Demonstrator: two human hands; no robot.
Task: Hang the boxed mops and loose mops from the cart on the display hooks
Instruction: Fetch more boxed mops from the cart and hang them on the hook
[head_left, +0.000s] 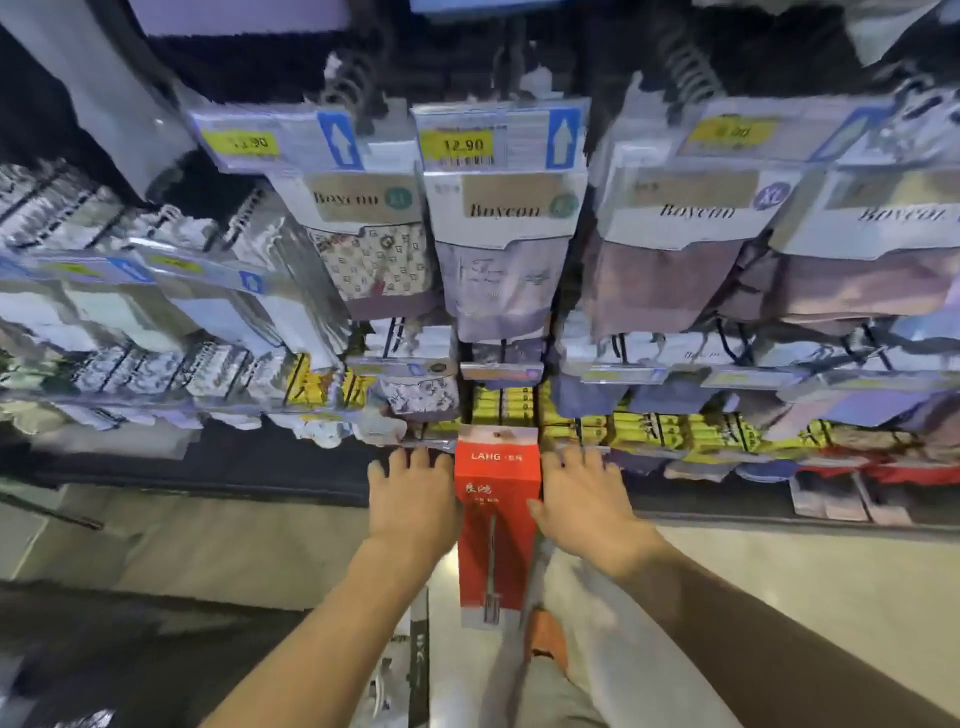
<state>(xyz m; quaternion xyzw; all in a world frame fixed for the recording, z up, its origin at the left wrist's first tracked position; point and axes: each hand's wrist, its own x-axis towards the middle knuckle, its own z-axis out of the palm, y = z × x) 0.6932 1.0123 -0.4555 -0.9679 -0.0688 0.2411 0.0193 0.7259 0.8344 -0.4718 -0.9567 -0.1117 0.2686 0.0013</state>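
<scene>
A tall red mop box (497, 525) with white lettering and a white top flap stands upright in the middle, its top level with the lowest row of hanging goods. My left hand (413, 499) presses against its left side and my right hand (584, 501) against its right side, fingers pointing up and spread. Both hands hold the box between them. The hook behind the box's top is hidden.
Packs of underwear (506, 244) hang on hooks above, with yellow price tags (457, 145). Yellow and green boxes (506, 405) hang just behind the mop box. More packs crowd both sides. A dark base shelf edge (208, 467) and pale floor (805, 582) lie below.
</scene>
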